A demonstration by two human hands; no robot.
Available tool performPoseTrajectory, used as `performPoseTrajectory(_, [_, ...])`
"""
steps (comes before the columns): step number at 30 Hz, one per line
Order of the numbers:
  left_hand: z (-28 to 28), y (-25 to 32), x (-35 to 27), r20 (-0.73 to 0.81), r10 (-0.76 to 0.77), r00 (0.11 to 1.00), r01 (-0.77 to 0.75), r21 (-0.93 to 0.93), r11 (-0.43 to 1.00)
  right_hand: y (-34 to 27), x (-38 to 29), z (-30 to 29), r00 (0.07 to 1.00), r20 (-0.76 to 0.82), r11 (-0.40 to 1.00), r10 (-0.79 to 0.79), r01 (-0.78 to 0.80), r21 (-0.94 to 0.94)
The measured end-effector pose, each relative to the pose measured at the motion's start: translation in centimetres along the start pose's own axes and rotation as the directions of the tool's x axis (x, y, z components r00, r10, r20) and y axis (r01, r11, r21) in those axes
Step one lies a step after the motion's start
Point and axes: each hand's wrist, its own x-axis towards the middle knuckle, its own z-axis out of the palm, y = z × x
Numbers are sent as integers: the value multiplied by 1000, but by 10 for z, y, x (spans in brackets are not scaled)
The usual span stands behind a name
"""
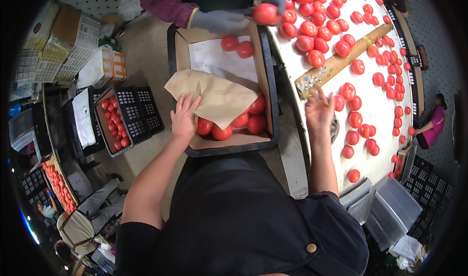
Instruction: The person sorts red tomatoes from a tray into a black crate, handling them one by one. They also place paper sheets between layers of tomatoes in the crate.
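A black plastic crate (pixel 272 93) lined with brown paper stands before me. Near its close end lie several red tomatoes (pixel 222 132), partly covered by a loose brown paper sheet (pixel 215 93). My left hand (pixel 185 116) rests on the sheet's left edge, fingers spread; whether it grips the paper is hidden. Over the white table's near edge, my right hand (pixel 320 109) is raised with fingers apart, holding nothing, beside a wooden board (pixel 343 58) with small stickers. Two tomatoes (pixel 237 46) lie at the crate's far end on a white sheet.
A co-worker's gloved hands (pixel 219 21) are at the crate's far end, one holding a tomato (pixel 265 13). Many tomatoes (pixel 316 29) cover parts of the white table (pixel 329 159) at right. Another crate of tomatoes (pixel 128 111) stands at left. Clear plastic bins (pixel 393 210) stand at lower right.
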Motion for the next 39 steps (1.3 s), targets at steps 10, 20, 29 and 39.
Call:
performPoseTrajectory(10, [-4,0,2,24,-14,1000,14,3,1000,211,128,90,899,409,-510,158,429,-746])
performPoseTrajectory(20, [-6,-2,1,18,-17,1000,18,-20,1000,245,220,57,758,653,-833,4,363,-417])
performPoseTrajectory(29, [-9,0,2,55,-49,997,51,-25,998,238,243,68,811,569,-833,133,403,-380])
performPoseTrajectory(39, [-8,3,2,30,-46,999,46,-7,999,163,63,117,585,433,717,686,-647,-261])
